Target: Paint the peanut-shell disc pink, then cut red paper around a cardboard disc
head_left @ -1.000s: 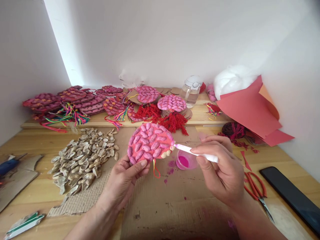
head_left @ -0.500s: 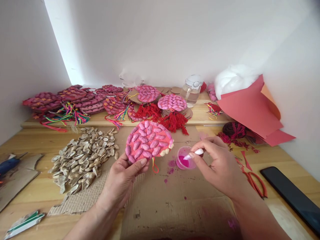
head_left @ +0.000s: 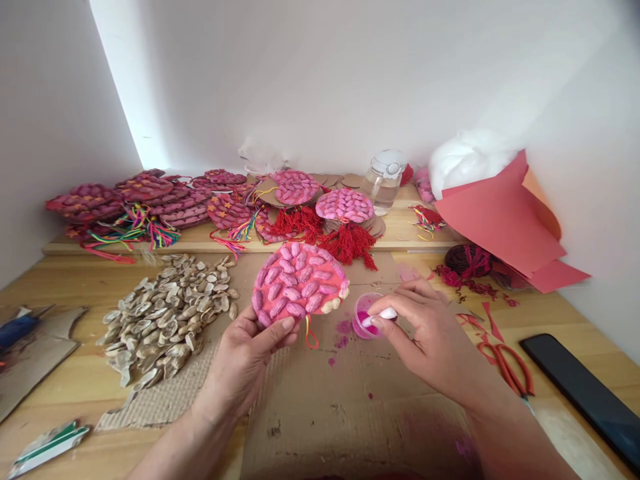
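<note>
We're gripping red disc (head_left: 300, 277) in left hand (head_left: 245, 353), thumb pressing on front, fingers closing behind lower edge; disc is hovering above cardboard (head_left: 350, 413), left of clear cup (head_left: 370, 301). Pink peanut shells are covering most of its face; pale ones are sitting at right rim. With right hand (head_left: 425, 337) we're pinching white tool (head_left: 387, 314) between thumb and fingertips, pointing its tip down into cup's pink liquid. Shell pile (head_left: 170, 320) is lying left, orange-handled scissors (head_left: 524, 375) right.
</note>
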Demonstrator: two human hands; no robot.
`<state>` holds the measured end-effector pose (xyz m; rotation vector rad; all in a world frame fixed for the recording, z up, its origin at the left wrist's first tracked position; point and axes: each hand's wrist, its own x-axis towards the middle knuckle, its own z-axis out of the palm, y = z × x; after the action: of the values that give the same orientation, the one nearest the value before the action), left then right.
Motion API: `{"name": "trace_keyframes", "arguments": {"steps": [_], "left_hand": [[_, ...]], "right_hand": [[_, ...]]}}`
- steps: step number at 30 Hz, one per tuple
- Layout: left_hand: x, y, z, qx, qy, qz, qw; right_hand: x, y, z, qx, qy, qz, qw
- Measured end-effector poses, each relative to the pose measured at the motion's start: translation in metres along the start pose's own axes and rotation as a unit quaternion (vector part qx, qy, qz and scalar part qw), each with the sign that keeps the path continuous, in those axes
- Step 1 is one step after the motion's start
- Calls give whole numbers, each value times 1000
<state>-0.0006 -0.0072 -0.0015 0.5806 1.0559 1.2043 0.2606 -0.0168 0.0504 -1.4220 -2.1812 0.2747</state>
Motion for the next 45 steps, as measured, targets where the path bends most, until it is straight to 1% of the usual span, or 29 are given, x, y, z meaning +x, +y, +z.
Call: {"name": "trace_keyframes", "arguments": {"steps": [3, 6, 9, 10, 11, 15, 18, 20, 22, 25, 29, 33, 40, 45], "left_hand": [[0, -1, -1, 3, -2, 1, 1000], [0, -1, -1, 8, -2, 3, 1000], [0, 0, 0, 8, -1, -3, 1000], [0, 1, 1, 6, -1, -6, 1000], [0, 1, 1, 5, 0, -8, 1000], [0, 1, 2, 1, -3, -16, 1000], [2, 0, 1, -4, -4, -27, 1000], [2, 0, 1, -11, 1, -38, 999], [2, 0, 1, -16, 4, -46, 999], [2, 1, 1, -23, 0, -51, 998], [2, 1, 1, -33, -10, -52, 998], [1, 1, 1, -34, -15, -54, 998], [1, 0, -2, -31, -16, -61, 998], [1, 0, -1, -34, -13, -60, 998]], "right_hand": [[0, 0, 1, -10, -3, 2, 1000], [0, 0, 1, -11, 12, 6, 1000], [0, 2, -2, -17, 1, 7, 1000], [1, 2, -3, -18, 7, 9, 1000], [1, 4, -5, -15, 23, 12, 1000], [-2, 7, -14, 23, 119, 46, 992], [-5, 5, -17, 96, 178, 81, 976], [-7, 1, -15, 155, 198, 81, 964], [-8, -1, -11, 199, 198, 73, 957], [-9, -2, -4, 222, 184, 70, 955], [-8, 1, -1, 218, 185, 68, 956], [-5, 2, -1, 193, 197, 62, 959], [-2, 0, -2, 174, 227, 29, 958], [-3, 2, -2, 179, 210, 27, 961]]}}
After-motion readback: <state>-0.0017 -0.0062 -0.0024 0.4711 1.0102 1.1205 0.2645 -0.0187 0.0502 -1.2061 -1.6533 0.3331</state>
